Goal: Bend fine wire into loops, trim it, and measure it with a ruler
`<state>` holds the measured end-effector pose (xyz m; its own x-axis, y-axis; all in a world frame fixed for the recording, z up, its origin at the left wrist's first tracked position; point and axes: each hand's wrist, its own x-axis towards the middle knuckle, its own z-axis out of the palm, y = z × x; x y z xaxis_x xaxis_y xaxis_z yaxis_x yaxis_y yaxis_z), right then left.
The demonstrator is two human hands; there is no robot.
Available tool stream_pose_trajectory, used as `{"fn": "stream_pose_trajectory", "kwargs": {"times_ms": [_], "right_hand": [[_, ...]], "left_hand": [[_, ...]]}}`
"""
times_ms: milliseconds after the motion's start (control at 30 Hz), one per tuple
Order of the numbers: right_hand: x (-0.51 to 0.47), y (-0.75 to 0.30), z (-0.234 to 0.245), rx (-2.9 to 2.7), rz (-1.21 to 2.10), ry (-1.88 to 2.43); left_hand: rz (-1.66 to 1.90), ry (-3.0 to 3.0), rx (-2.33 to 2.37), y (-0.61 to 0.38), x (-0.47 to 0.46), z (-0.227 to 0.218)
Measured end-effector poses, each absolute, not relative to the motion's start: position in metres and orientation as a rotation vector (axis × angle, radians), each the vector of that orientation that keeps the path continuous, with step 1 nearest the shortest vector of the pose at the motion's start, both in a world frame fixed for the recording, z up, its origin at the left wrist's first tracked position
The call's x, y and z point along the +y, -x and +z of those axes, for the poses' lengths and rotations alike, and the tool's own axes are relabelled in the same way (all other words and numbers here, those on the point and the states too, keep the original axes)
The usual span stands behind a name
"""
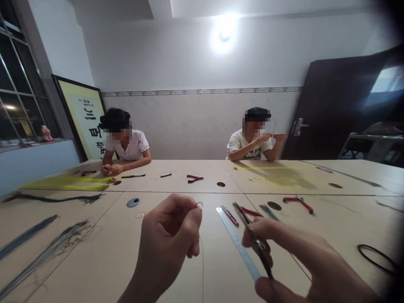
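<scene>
My left hand (172,229) is closed in a pinch, thumb against index finger, at the middle of the view. Between the fingertips is a thin wire (203,256); its short dark end curves above the thumb and a long strand hangs down below. My right hand (299,256), at lower right, grips a slim dark metal tool with a pivot (259,245) that looks like scissors, its narrow end pointing away from me. The fingers hide part of its handles. Beneath it lie a steel ruler (238,242), a pink-handled cutter (230,215) and red-handled pliers (248,210).
Two people (126,143) (252,143) sit across the table (126,273), handling small things. More pliers (298,203) (195,179), bundles of dark wire (47,256), yellow strands (72,182), a grey disc (133,202) and a black ring (375,257) lie about.
</scene>
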<state>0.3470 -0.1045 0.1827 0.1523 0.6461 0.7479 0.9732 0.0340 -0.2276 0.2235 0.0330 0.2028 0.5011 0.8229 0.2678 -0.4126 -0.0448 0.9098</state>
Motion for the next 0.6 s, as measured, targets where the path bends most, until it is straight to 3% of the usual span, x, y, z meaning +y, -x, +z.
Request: {"fn": "stream_pose_trajectory", "kwargs": {"times_ms": [300, 600], "right_hand": [[-0.102, -0.339, 0.192, -1.648, -0.287, 1.783], [-0.099, -0.339, 0.185, -1.585, -0.217, 1.956]], "left_hand": [[1.076, -1.261, 0.387, -0.222, 0.037, 0.201], [1.067, -1.480, 0.195, -0.219, 0.053, 0.188]]}}
